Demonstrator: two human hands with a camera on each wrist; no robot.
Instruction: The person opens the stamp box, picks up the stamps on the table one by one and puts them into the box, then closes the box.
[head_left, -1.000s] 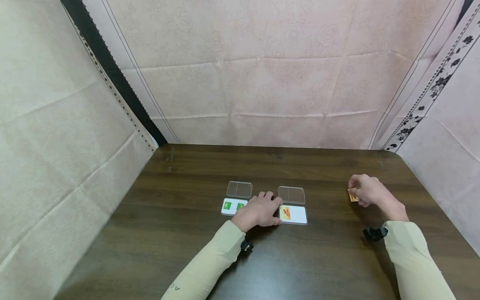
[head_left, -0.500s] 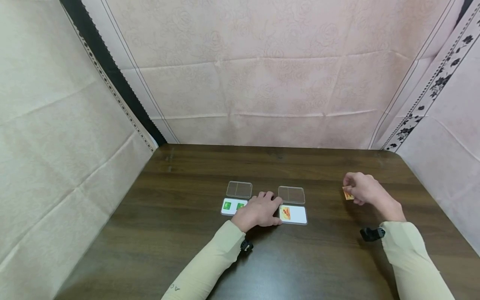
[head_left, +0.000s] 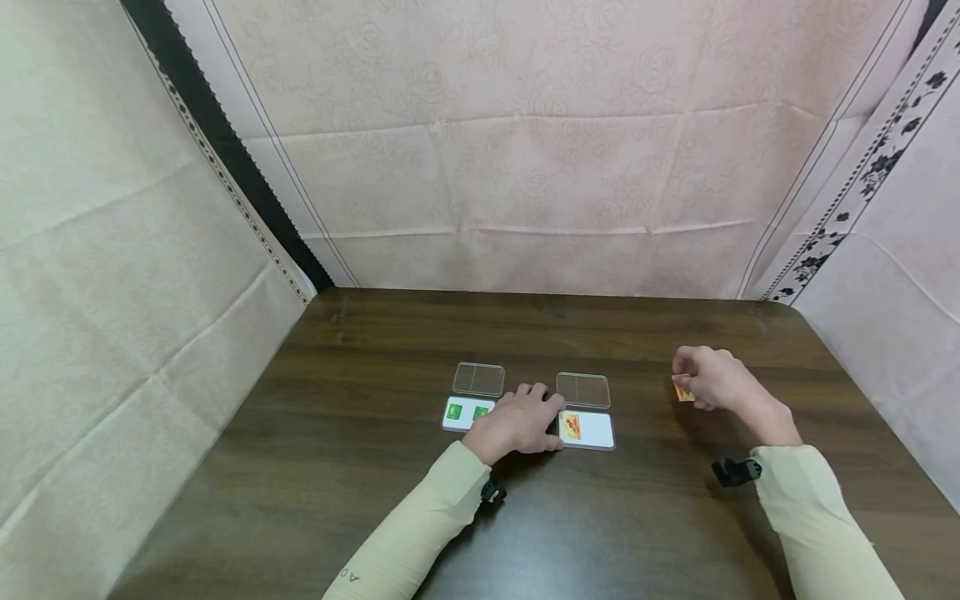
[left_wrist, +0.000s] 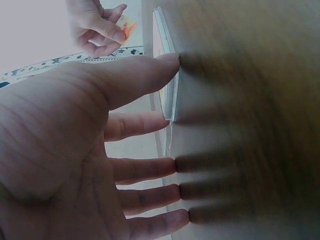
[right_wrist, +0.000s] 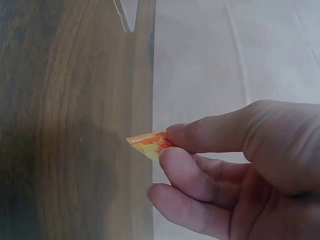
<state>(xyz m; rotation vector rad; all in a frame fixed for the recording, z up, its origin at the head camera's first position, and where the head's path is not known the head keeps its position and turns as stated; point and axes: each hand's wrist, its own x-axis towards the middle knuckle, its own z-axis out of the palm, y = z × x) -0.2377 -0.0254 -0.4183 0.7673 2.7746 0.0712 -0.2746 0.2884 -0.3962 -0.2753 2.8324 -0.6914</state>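
Note:
Between thumb and finger my right hand (head_left: 723,385) pinches a small orange-and-yellow wrapped candy (right_wrist: 146,142) with a serrated wrapper edge, held above the right part of the table. My left hand (head_left: 517,423) rests on the table, fingers fairly straight, thumb and index at the left edge of a shallow white box (head_left: 597,431). In that box's left part lies another orange wrapped candy (head_left: 572,427). Left of my left hand sits a second white box (head_left: 468,407) with green wrapped pieces (head_left: 454,412); the hand partly hides it.
Behind the boxes lie two clear lids, a left lid (head_left: 478,379) and a right lid (head_left: 583,390). Everything stands on a dark wooden table (head_left: 360,467). Pale patterned cloth (head_left: 525,167) hangs past its far edge and both sides.
My right hand has moved left with the candy, toward the right-hand box. My left hand, both boxes and the lids have stayed in place.

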